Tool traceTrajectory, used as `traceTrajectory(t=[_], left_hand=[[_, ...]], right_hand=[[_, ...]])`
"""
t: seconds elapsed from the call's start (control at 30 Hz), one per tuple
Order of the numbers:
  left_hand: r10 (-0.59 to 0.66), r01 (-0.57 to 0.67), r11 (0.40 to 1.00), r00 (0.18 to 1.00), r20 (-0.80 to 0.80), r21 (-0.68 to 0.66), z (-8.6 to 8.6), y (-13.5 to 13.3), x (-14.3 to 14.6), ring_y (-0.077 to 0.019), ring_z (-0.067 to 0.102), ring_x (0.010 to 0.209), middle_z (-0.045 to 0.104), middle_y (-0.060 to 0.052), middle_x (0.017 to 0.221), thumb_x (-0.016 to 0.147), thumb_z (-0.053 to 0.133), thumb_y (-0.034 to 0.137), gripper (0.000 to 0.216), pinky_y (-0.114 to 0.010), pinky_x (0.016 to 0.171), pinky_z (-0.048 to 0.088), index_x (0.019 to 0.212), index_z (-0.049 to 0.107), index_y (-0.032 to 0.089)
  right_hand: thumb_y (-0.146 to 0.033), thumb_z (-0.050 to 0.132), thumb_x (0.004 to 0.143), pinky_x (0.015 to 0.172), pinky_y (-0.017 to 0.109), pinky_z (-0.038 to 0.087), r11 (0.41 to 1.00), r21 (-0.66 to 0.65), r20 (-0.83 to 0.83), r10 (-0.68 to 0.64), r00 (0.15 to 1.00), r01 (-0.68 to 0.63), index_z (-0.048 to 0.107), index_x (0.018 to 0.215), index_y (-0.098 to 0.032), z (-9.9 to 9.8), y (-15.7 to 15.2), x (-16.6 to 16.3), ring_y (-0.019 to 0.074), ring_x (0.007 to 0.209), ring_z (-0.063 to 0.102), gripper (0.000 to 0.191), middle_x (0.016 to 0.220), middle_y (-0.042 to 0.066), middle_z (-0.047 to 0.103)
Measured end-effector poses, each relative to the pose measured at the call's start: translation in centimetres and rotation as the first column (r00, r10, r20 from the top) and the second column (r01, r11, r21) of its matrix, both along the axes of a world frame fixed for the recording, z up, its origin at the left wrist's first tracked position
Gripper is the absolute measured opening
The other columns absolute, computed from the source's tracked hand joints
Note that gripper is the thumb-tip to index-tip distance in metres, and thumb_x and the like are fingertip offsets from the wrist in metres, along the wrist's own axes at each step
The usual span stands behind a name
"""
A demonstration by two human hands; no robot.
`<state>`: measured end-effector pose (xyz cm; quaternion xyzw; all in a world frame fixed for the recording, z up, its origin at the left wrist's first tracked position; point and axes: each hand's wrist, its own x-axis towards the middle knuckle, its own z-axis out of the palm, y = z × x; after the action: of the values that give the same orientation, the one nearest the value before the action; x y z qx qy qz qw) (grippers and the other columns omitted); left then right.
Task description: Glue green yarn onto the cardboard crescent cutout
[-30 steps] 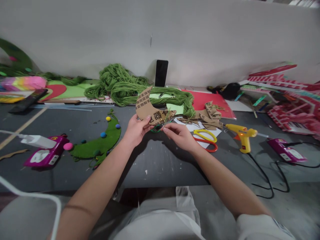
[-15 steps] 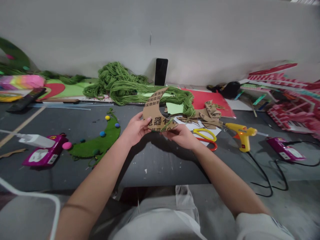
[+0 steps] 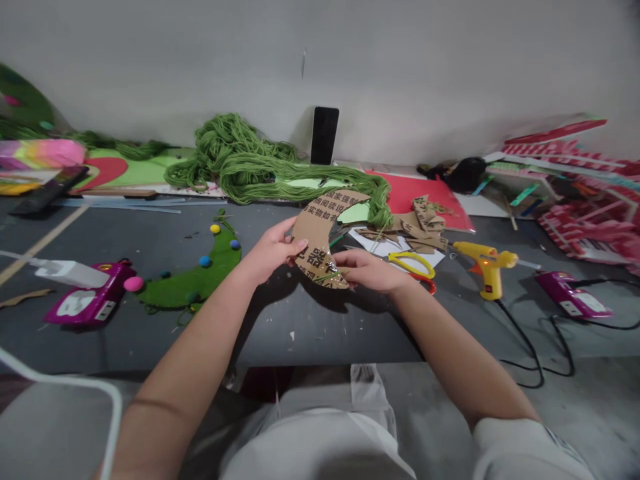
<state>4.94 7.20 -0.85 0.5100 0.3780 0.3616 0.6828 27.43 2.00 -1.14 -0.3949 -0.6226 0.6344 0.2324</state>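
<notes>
A crescent-shaped piece of brown cardboard (image 3: 320,230) with black printed characters is held above the dark table (image 3: 310,327). My left hand (image 3: 271,251) grips its left edge, thumb on the printed face. My right hand (image 3: 373,270) pinches its lower tip, where a strand of green yarn lies against the cardboard. Both hands are closed on the piece.
A green felt crescent with coloured pom-poms (image 3: 200,277) lies left. Green yarn (image 3: 250,167) is piled behind, a black phone (image 3: 324,135) leans on the wall. Yellow scissors (image 3: 413,265), cardboard scraps (image 3: 417,227), a yellow glue gun (image 3: 487,263) and its cable lie right. Purple devices (image 3: 83,300) sit at both sides.
The cardboard crescent has turned clockwise and tipped toward me, its upper tip swinging right. My right hand moved to the lower tip. The camera view shifted slightly.
</notes>
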Motion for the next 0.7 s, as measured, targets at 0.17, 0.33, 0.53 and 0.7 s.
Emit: traceTrajectory(t=[0.17,0.33,0.53,0.7], left_hand=[[-0.007,0.007,1.0,1.0,0.007,0.007,-0.1,0.1,-0.2,-0.0117,0.053,0.049,0.069,-0.003,0.07,0.073,0.078,0.019,0.067,-0.022,0.047,0.037,0.138,0.061,0.022],[0.0,0.0,1.0,1.0,-0.014,0.021,0.0,0.2,-0.2,-0.0125,0.053,0.049,0.068,-0.003,0.068,0.072,0.078,0.018,0.07,-0.023,0.049,0.04,0.14,0.06,0.023],[0.023,-0.019,0.996,0.999,-0.042,0.087,-0.1,0.4,-0.3,-0.0127,0.055,0.05,0.066,-0.003,0.069,0.073,0.077,0.02,0.062,-0.021,0.043,0.038,0.134,0.064,0.023],[0.072,-0.066,0.994,0.995,-0.067,0.091,-0.2,0.5,-0.4,-0.0128,0.054,0.048,0.065,-0.003,0.065,0.073,0.076,0.017,0.058,-0.023,0.046,0.04,0.13,0.066,0.022]], right_hand=[[-0.041,0.066,0.086,0.052,0.02,0.035,0.996,-0.086,-0.026,0.011,1.0,-0.014,0.062,0.087,-0.013,0.1,0.0,0.2,0.0072,0.057,0.043,0.028,0.07,-0.001,0.056],[-0.045,0.068,0.085,0.052,0.02,0.033,0.986,-0.161,-0.082,0.024,0.996,-0.037,0.055,0.08,-0.015,-0.3,0.1,0.6,0.0067,0.056,0.044,0.032,0.068,-0.002,0.055],[-0.045,0.069,0.086,0.05,0.02,0.027,0.977,-0.212,-0.119,-0.04,0.992,0.014,0.054,0.08,-0.016,0.0,0.2,0.9,0.0063,0.054,0.041,0.033,0.064,-0.004,0.052],[-0.044,0.072,0.083,0.048,0.019,0.022,0.972,-0.23,-0.128,-0.087,0.988,0.056,0.056,0.081,-0.016,-0.1,0.4,1.0,0.0062,0.053,0.039,0.032,0.063,-0.004,0.05]])
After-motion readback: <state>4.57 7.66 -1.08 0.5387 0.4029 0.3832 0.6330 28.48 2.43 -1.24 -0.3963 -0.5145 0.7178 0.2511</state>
